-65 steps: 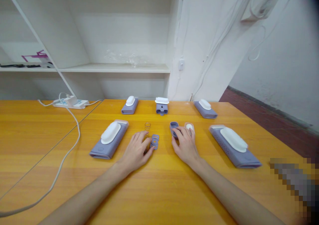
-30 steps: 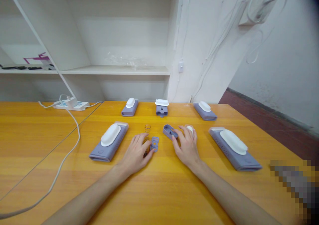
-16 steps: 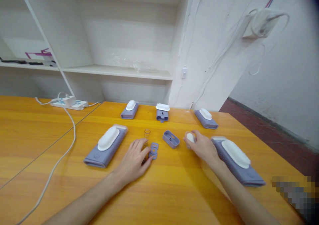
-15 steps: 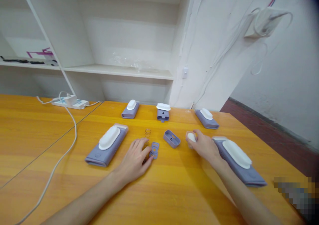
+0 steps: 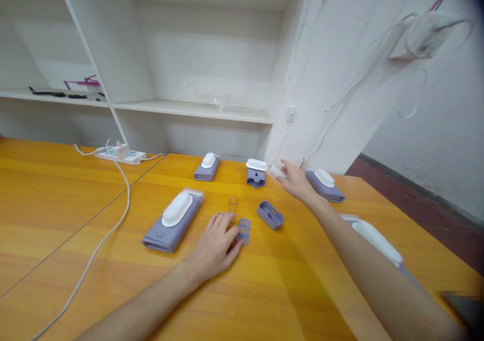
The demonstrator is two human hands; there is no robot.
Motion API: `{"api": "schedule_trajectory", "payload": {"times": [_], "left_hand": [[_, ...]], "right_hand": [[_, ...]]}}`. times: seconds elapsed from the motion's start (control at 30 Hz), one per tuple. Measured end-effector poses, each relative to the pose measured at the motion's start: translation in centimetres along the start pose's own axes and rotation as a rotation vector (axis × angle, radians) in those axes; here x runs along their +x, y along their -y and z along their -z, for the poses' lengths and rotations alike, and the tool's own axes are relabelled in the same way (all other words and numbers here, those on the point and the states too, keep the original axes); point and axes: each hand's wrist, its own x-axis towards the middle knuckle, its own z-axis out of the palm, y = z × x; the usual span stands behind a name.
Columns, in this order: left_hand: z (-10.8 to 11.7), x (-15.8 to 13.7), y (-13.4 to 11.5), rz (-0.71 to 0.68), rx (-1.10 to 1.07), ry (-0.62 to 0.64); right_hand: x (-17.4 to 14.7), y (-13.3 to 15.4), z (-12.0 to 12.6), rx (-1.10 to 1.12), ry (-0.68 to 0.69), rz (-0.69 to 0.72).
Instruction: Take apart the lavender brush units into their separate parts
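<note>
My left hand [image 5: 215, 243] rests on the table with its fingers apart. Its fingertips are at the left edge of a flat purple plastic piece with cut-outs [image 5: 244, 231] and close to a thin wire coil spring [image 5: 233, 203], part of which the fingers hide. Farther back, my right hand [image 5: 297, 181] is closed on a small white, partly translucent piece [image 5: 277, 172], held near the far edge. Between the hands lies a hollow purple oval shell [image 5: 270, 215]. Just left of the held piece stands a purple holder with a white oval top [image 5: 256, 172].
Purple blocks with white oval tops surround the work: near left [image 5: 174, 222], back left [image 5: 207, 167], back right [image 5: 325, 185], and one near right [image 5: 378, 240] partly behind my right forearm. A power strip [image 5: 121, 153] trails a white cable [image 5: 93, 253] along the left.
My right hand has moved away from me with the white piece, from beside the oval shell toward the back of the table. My left hand stays put; the view has shifted slightly.
</note>
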Motion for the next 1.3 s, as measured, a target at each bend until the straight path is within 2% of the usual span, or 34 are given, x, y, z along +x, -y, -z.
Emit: {"api": "schedule_trajectory", "payload": {"times": [0.13, 0.3, 0.57, 0.8, 0.9, 1.03, 1.13, 1.3], "left_hand": [[-0.1, 0.0, 0.0, -0.002, -0.005, -0.011], [-0.1, 0.0, 0.0, 0.002, 0.000, -0.007], [0.0, 0.1, 0.0, -0.011, -0.003, -0.001], [0.0, 0.0, -0.1, -0.004, 0.004, 0.006], [0.0, 0.0, -0.1, -0.014, 0.001, 0.007], [-0.1, 0.0, 0.0, -0.019, -0.009, 0.008], [-0.2, 0.0, 0.0, -0.022, -0.018, 0.007], [-0.4, 0.2, 0.0, -0.043, -0.032, 0.017]], "right_hand": [[2.5, 2.2, -1.8, -0.022, 0.060, 0.134], [3.4, 3.3, -3.1, -0.138, 0.107, 0.215], [4.4, 3.7, -3.7, -0.327, 0.080, 0.277], [4.6, 4.4, -3.4, -0.346, 0.002, 0.316], [2.6, 5.1, -2.8, -0.322, -0.057, 0.308], [-3.3, 5.0, -1.9, -0.247, -0.132, 0.321], [-8.6, 3.5, -1.5, -0.170, -0.116, 0.355], [-14.6, -0.1, -1.3, -0.071, -0.103, 0.215]]}}
